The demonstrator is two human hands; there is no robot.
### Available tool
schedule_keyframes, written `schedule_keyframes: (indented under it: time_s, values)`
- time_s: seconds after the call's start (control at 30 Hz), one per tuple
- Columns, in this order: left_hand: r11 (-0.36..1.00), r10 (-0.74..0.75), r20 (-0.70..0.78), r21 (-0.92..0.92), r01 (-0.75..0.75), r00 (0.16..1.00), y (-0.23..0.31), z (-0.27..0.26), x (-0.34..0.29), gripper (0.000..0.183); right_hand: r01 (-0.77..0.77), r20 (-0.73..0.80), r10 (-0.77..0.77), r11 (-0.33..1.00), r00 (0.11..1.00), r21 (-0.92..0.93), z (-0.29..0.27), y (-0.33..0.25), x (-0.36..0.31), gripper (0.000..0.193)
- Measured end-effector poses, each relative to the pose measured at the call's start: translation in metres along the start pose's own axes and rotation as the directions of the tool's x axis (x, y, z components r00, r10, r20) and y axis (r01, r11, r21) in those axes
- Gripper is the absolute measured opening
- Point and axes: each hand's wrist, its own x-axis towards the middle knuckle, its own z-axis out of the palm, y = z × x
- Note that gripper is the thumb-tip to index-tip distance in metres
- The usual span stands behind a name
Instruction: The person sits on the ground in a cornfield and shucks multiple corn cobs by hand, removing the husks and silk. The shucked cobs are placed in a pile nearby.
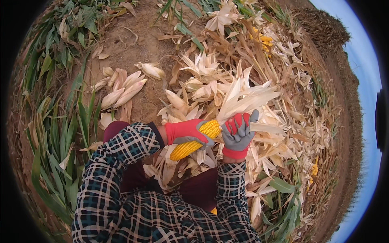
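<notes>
My left hand [187, 132], in a red and grey work glove, is closed around a yellow ear of corn [184, 150]. The ear lies aslant, its bare kernels showing on both sides of the palm. At the ear's upper right end, my right hand [237, 134], gloved the same way, is closed on the pale dry husk [248, 101]. Long husk leaves fan out above and to the right of that fist. Exactly where the husk joins the ear is partly covered by my right fingers.
Ears still in their husks [125, 90] lie on bare soil [121, 40] to the left. Loose dry husks [279, 150] spread thickly on the right. Husked yellow ears [265, 40] sit at the far right. Green corn stalks [56, 162] line the left side.
</notes>
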Motion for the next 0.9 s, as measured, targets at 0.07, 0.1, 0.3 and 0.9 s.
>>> schedule_keyframes:
  time_s: [0.07,0.1,0.3,0.9]
  values:
    - [0.936,-0.071,0.188,-0.327,0.131,0.980,-0.004,0.006,-0.005,0.041,-0.046,0.048,0.036,0.976,0.998,0.211,0.006,-0.002,-0.003,0.052]
    - [0.901,-0.052,0.223,-0.410,0.142,0.973,-0.007,0.006,-0.009,0.041,-0.092,0.147,0.053,0.956,0.988,0.278,0.011,0.001,-0.002,0.052]
    - [0.850,-0.027,0.051,-0.524,0.050,0.998,-0.003,-0.006,0.001,0.045,-0.192,0.314,0.058,0.890,0.948,0.414,0.000,0.001,0.003,0.052]
    - [0.819,0.274,-0.369,-0.394,-0.417,0.888,0.045,-0.032,0.006,0.042,-0.476,-0.435,0.196,0.437,0.879,-0.763,0.007,0.082,-0.016,0.043]
